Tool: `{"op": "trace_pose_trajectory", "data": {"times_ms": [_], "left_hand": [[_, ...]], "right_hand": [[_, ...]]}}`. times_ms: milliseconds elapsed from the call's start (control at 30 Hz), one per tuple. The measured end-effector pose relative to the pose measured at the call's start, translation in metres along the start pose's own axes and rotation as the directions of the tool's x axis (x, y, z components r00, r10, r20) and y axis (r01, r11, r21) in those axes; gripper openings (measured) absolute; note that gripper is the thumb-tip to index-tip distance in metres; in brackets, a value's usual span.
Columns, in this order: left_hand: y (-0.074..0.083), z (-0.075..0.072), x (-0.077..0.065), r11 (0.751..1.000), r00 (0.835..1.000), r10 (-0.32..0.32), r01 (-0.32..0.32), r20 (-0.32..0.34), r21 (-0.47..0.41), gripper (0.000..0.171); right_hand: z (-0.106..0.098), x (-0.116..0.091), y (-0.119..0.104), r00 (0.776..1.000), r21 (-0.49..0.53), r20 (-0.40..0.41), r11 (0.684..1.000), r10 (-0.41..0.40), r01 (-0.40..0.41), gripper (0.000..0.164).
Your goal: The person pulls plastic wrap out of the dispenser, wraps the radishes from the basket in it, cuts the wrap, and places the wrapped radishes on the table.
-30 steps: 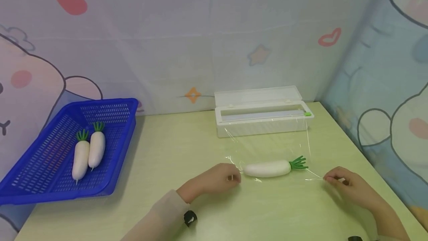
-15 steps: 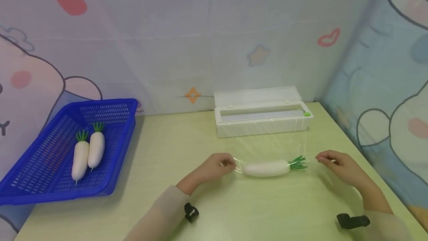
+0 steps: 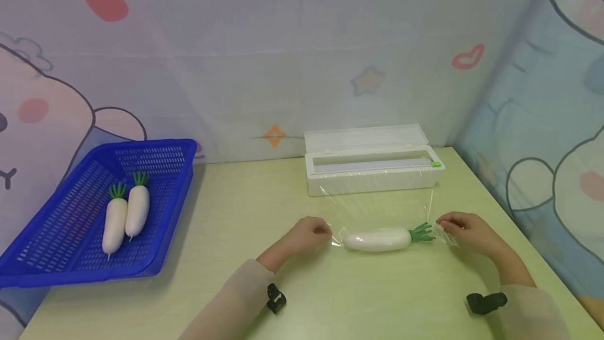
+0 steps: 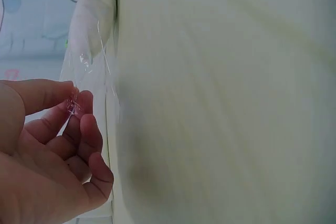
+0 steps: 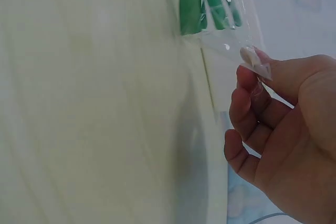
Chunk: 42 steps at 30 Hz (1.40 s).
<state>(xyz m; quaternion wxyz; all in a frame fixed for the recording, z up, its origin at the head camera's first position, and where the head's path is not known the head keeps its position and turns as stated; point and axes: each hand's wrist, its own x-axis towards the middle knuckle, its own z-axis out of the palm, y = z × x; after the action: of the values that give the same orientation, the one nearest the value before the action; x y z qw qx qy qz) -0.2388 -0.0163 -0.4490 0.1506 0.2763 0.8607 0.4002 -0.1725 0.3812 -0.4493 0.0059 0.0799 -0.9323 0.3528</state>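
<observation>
A white radish (image 3: 377, 240) with green leaves (image 3: 421, 232) lies on the table under clear plastic wrap (image 3: 377, 206). The wrap runs back from it to a white wrap dispenser (image 3: 373, 181). At the radish's root end my left hand (image 3: 309, 235) pinches a gathered corner of the film between thumb and fingertips, as the left wrist view shows. By the leaves, my right hand (image 3: 467, 230) pinches the other corner of the film. In the right wrist view the film stretches over the green leaves (image 5: 207, 3) up to the thumb tip.
On the left stands a blue plastic basket (image 3: 176, 209) with two more white radishes (image 3: 115, 224) in it. The dispenser's lid (image 3: 368, 138) is raised at the back, and a green cutter slider (image 3: 436, 163) sits at its right end. A printed curtain (image 3: 236, 67) hangs behind the table (image 3: 236, 198).
My right hand has moved left and slightly away from me, bringing its film corner close to the leaves. My left hand has shifted slightly left and away, still pinching the film.
</observation>
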Motion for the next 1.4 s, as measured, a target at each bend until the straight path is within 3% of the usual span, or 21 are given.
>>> {"op": "trace_pose_trajectory", "data": {"times_ms": [333,600,733,833,933,1000,1133,1200,1267,1400], "left_hand": [[0.002,0.009,0.002,0.996,0.998,-0.056,0.055,0.008,0.069,0.010],[0.004,0.008,-0.003,0.993,0.998,-0.055,0.052,0.025,0.110,0.017],[0.010,0.005,-0.006,0.984,0.999,-0.031,0.037,-0.039,0.172,0.023],[0.020,0.005,-0.008,0.970,0.991,0.037,-0.005,-0.130,0.244,0.025],[0.035,0.008,-0.012,0.942,0.972,0.154,-0.090,-0.179,0.323,0.022],[0.045,0.014,-0.015,0.911,0.958,0.235,-0.160,-0.162,0.380,0.021],[0.061,0.028,-0.019,0.802,0.933,0.356,-0.276,-0.053,0.529,0.019],[0.065,0.035,-0.020,0.748,0.929,0.371,-0.299,0.000,0.592,0.020],[0.068,0.041,-0.020,0.713,0.932,0.362,-0.300,0.035,0.634,0.023],[0.068,0.047,-0.019,0.692,0.953,0.294,-0.265,0.072,0.672,0.030]], "right_hand": [[0.014,-0.002,0.001,0.998,0.010,0.034,0.999,0.044,-0.044,0.030],[0.006,-0.008,0.012,0.999,-0.045,-0.008,0.998,0.044,-0.044,0.032],[-0.003,-0.013,0.011,0.996,-0.065,-0.061,0.996,0.061,-0.065,0.037],[-0.009,-0.018,0.001,0.987,-0.102,-0.156,0.994,0.029,-0.045,0.035],[-0.011,-0.021,-0.015,0.963,-0.133,-0.264,0.991,-0.062,0.028,0.029],[-0.009,-0.020,-0.029,0.937,-0.159,-0.317,0.982,-0.148,0.102,0.022],[0.003,-0.018,-0.060,0.890,-0.224,-0.326,0.941,-0.318,0.254,0.014],[0.012,-0.017,-0.073,0.880,-0.246,-0.278,0.914,-0.384,0.321,0.017],[0.023,-0.016,-0.083,0.879,-0.273,-0.210,0.889,-0.429,0.369,0.020],[0.045,-0.013,-0.091,0.882,-0.323,-0.078,0.849,-0.464,0.418,0.020]]}}
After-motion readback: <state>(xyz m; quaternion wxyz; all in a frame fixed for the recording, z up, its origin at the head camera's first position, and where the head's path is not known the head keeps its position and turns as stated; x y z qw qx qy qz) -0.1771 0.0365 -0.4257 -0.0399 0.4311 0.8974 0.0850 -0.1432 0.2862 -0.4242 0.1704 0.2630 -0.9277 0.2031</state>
